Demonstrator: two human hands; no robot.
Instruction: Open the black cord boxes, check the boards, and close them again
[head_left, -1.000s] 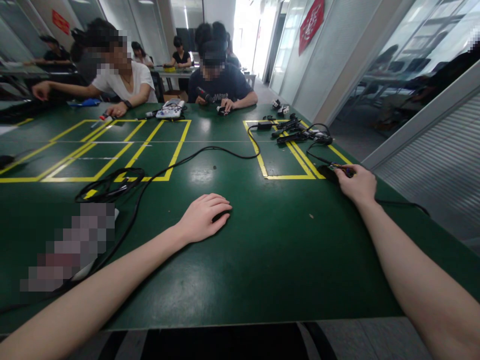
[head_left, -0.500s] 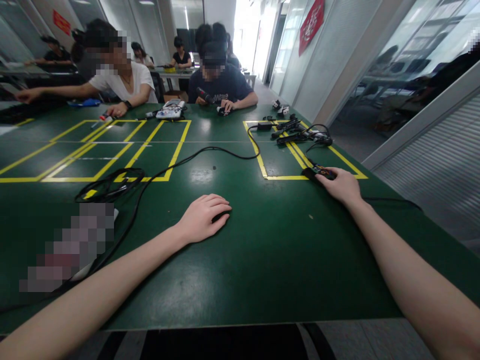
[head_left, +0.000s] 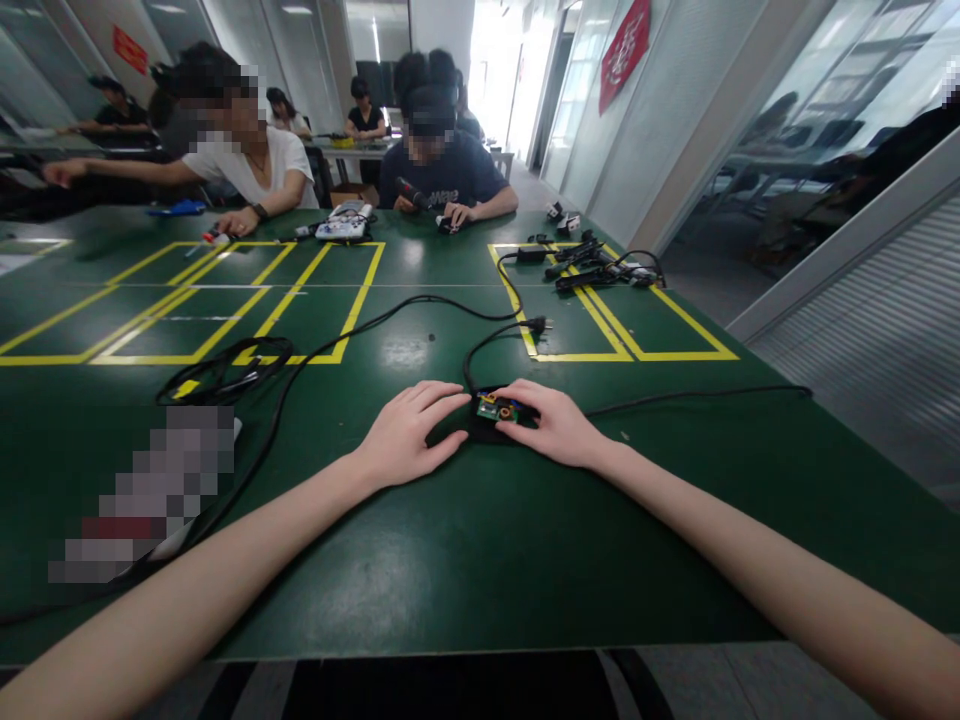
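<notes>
Circuit board, just one, between right fingers; one plug beyond.

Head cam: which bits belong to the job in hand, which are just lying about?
Likely the job:
green circuit board, held by the right hand
cable with plug, leading to it

Seemingly lying about:
coiled black cable
pile of black parts

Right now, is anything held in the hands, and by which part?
The right hand holds the green circuit board around its right end; the left hand holds nothing.
</notes>
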